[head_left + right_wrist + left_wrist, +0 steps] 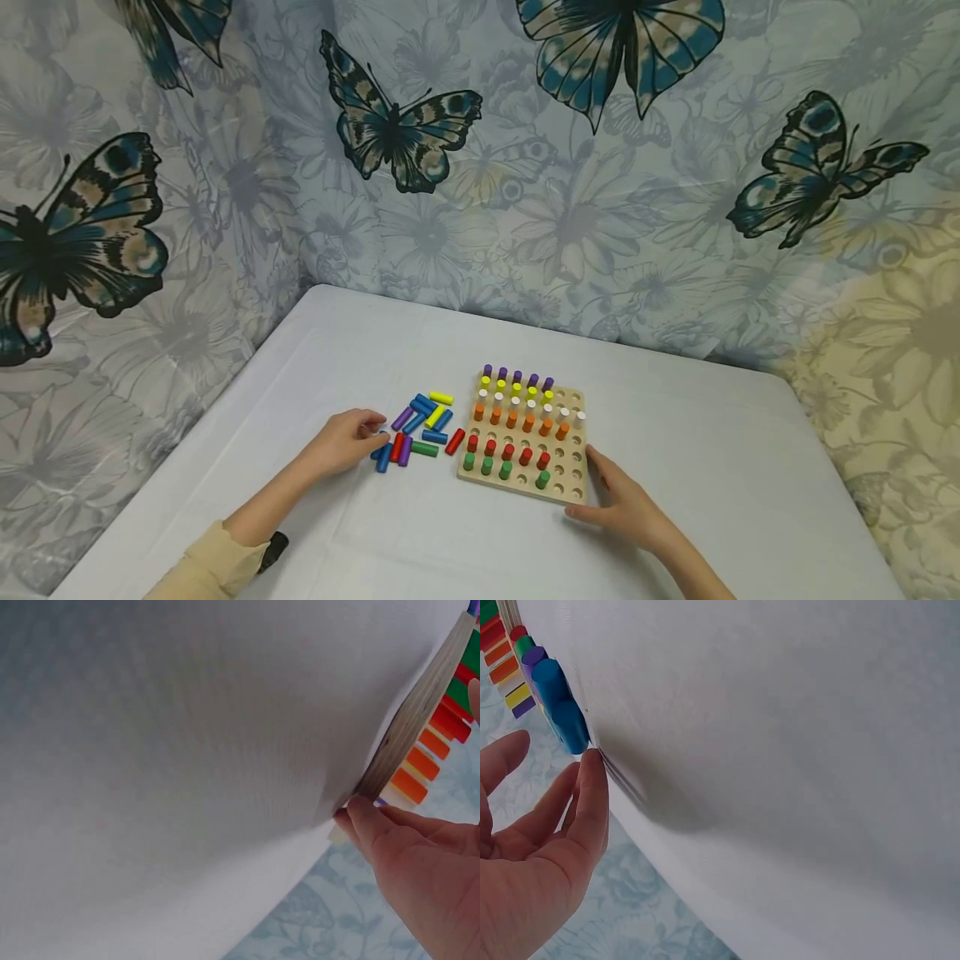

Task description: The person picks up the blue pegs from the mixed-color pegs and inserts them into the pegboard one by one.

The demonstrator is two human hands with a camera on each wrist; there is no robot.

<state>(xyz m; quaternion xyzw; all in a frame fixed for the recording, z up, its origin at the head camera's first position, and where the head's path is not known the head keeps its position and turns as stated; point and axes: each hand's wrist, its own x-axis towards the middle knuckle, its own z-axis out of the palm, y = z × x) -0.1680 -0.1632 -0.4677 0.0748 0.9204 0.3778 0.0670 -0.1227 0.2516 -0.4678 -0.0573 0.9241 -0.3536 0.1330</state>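
Note:
My left hand (347, 442) is at the left side of a loose pile of coloured pegs, thumb and fingers apart. In the left wrist view its fingertips are right beside a blue peg (570, 727), with nothing between them. A wooden pegboard (517, 492) lies to the right of the pile, with rows of purple, yellow, white, orange, red and green pegs standing in it. My right hand (622, 508) rests at the board's near right corner, fingers along the right edge and thumb by the front edge. In the right wrist view, fingertips touch the board's side (409, 724).
Loose blue, purple, yellow, red and green pegs lie close together; a red peg (454, 442) is beside the board's left edge. Bare holes (558, 469) show on the board's right side. The white table (675, 417) meets a butterfly-patterned wall covering (450, 242).

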